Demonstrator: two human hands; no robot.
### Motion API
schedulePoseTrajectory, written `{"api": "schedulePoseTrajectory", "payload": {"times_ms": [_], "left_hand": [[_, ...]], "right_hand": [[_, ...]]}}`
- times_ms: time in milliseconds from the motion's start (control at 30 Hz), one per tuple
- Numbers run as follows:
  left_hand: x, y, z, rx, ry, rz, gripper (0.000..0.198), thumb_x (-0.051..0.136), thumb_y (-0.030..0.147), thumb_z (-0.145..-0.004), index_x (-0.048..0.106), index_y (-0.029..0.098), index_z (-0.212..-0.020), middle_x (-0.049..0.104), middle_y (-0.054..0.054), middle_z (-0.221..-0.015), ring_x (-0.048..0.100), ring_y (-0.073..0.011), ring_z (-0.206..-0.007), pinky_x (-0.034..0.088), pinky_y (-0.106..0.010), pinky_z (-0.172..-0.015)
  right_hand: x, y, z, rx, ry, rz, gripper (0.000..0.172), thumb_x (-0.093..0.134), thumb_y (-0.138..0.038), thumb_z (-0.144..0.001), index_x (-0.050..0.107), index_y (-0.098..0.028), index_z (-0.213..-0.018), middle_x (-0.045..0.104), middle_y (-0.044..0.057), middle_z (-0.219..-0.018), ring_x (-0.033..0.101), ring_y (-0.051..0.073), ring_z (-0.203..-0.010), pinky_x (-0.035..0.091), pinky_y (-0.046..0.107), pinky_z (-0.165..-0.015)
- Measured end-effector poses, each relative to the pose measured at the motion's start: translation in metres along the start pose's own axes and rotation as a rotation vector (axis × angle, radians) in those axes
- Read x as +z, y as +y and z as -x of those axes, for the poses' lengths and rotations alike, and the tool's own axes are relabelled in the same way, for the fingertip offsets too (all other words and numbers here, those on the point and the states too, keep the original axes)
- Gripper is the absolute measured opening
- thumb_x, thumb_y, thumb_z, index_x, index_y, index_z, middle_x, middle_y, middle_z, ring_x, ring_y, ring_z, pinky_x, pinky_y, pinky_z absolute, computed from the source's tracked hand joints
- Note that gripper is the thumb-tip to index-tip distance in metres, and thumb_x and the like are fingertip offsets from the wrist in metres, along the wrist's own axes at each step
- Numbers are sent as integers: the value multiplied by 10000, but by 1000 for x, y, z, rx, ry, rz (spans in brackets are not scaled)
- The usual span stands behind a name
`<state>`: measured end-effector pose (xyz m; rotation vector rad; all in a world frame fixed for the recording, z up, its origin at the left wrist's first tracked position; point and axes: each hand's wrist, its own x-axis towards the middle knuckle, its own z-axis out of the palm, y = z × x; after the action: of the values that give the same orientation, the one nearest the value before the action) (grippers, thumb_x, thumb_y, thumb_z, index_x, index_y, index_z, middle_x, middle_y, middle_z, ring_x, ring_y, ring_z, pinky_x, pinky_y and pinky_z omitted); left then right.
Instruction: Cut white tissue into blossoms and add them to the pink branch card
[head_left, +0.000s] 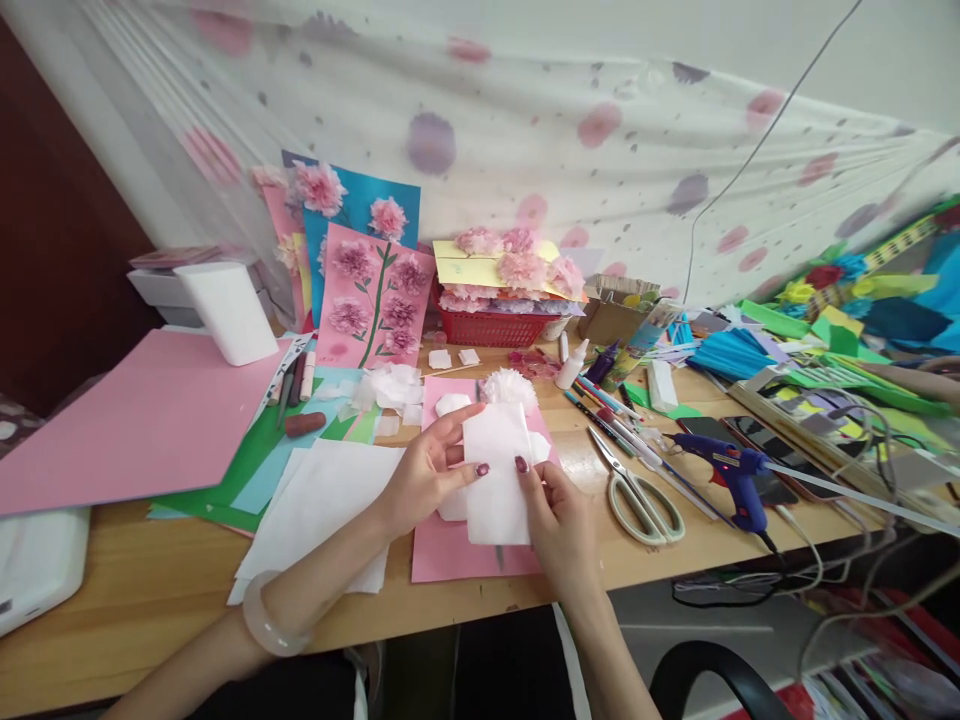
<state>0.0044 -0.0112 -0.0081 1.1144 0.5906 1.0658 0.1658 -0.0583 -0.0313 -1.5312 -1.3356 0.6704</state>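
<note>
Over pink card (450,558) | white tissue (496,495) | left hand (421,478), right hand (561,522) fingers (525,472) pinching its edges

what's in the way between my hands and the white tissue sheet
Nothing visible. The left hand pinches the white tissue sheet at its left edge and the right hand grips its right edge, over the pink paper on the table.

place: home craft desk | cues: glue gun (731,478), scissors (637,495), paper-flower cards (375,295)
</note>
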Motion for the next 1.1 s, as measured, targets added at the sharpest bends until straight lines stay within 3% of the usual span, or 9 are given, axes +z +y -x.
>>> {"api": "schedulePoseTrajectory", "payload": {"times_ms": [233, 467, 600, 733, 900, 1000, 1100], "left_hand": [[-1, -4, 1, -19, -55, -71, 637, 717, 165, -732, 484, 220, -1323, 671, -92, -1127, 639, -215, -979, 516, -349, -853], [2, -1, 5, -34, -109, -61, 680, 689, 161, -760, 411, 249, -1373, 627, -103, -1199, 624, -194, -957, 526, -347, -830], [2, -3, 7, -95, -170, -82, 541, 671, 190, -777, 522, 216, -1297, 675, -95, -1088, 628, -191, -924, 524, -322, -797], [1, -6, 6, -161, -138, -151, 400, 659, 217, -777, 631, 185, -1175, 697, -85, -965, 639, -169, -806, 515, -282, -707], [1, -6, 6, -109, -122, -262, 319, 645, 186, -759, 681, 181, -1076, 692, -82, -948, 631, -173, -794, 498, -264, -656], [1, -2, 7, -84, -153, -367, 291, 602, 120, -748, 707, 191, -1009, 671, -76, -1029, 611, -143, -771, 471, -236, -628], [2, 1, 8, -104, -179, -432, 325, 565, 61, -725, 717, 197, -978, 658, -47, -985, 549, -85, -644, 416, -203, -551]], "right_hand": [[-7, -11, -3, -5, -74, -17, 456, 354, -550, -911, 421, -190, -638, 426, -26, -563, 380, 111, -520, 271, 218, -445], [0, -13, -10, -56, 37, 99, 446, 384, -506, -922, 367, -194, -604, 350, -58, -492, 320, 89, -459, 229, 220, -432], [2, -13, -10, -73, 75, 73, 395, 381, -478, -931, 493, -185, -691, 372, -59, -486, 327, 92, -436, 220, 223, -419], [3, -12, -10, -18, 62, -22, 356, 401, -494, -921, 558, -191, -820, 379, -62, -494, 328, 102, -430, 225, 221, -406], [1, -14, -13, -81, 98, -89, 338, 387, -471, -933, 507, -197, -774, 499, -19, -662, 447, 133, -611, 348, 237, -548], [-1, -14, -16, -96, 149, -53, 389, 356, -479, -943, 423, -201, -679, 413, -40, -589, 384, 121, -558, 302, 245, -524], [-2, -12, -19, -117, 168, -10, 416, 369, -488, -938, 360, -206, -632, 346, -57, -538, 323, 109, -509, 248, 251, -487]]}}
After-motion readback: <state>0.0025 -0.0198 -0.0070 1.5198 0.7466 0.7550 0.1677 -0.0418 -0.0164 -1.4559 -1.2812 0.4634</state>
